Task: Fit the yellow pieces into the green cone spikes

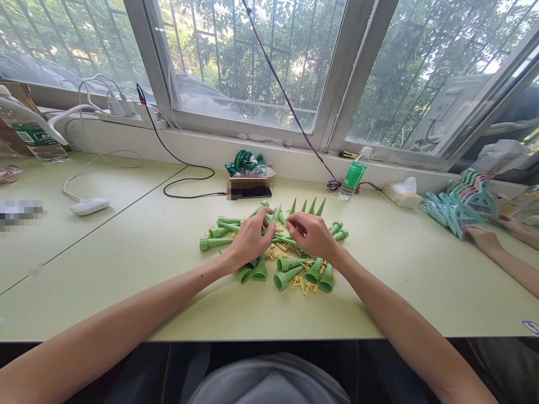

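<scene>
My left hand (254, 238) is closed round a green plastic watering spike (277, 212), its narrow tip pointing up. Close beside it, my right hand (314, 232) has its thumb and fingers pinched together; whatever sits between them is too small or hidden to make out. Several green spikes (320, 206) stand tip up just beyond the right hand. More cone-shaped spikes (286, 277) with wide threaded ends lie around and under both hands. Small yellow plastic nozzles (304, 285) are scattered among them on the pale table (189, 314).
Behind the pile lie a phone (252, 192) with a cable and a small box (250, 175) holding green wrapping. A water bottle (352, 175) and a tissue box (401, 194) stand near the window. At right, another person's hands (482, 238) touch pastel hangers (450, 212). A white mouse (90, 206) is left.
</scene>
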A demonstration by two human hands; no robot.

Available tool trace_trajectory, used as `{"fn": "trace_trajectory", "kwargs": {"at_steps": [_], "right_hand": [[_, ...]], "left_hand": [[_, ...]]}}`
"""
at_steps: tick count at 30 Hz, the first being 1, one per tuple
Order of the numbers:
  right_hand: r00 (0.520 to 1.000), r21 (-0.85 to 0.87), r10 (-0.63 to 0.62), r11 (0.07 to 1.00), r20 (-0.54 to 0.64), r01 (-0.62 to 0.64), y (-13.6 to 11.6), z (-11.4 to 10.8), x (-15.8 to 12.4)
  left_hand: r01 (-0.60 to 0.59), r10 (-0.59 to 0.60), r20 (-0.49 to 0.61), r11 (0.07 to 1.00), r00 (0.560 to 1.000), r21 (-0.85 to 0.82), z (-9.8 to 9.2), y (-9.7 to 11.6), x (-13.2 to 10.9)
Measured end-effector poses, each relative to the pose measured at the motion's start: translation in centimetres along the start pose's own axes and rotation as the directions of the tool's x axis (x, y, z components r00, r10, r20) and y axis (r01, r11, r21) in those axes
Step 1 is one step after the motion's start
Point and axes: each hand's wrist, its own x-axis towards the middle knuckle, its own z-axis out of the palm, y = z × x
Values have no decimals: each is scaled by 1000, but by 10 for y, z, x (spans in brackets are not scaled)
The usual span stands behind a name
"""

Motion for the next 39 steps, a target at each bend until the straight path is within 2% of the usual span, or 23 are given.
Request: {"fn": "trace_trajectory", "kwargs": {"at_steps": [7,24,39], "right_hand": [[1000,-12,-8,1000,14,8,1,1,0],[996,24,-84,996,6,84,1,3,-1],[997,-26,-39,999,-62,38,4,3,0]], "left_hand": [[33,-33,4,998,999,-54,0,3,0],[57,-57,4,997,998,-59,-1,5,1],[49,-52,-36,995,998,-90,0,4,1]]}}
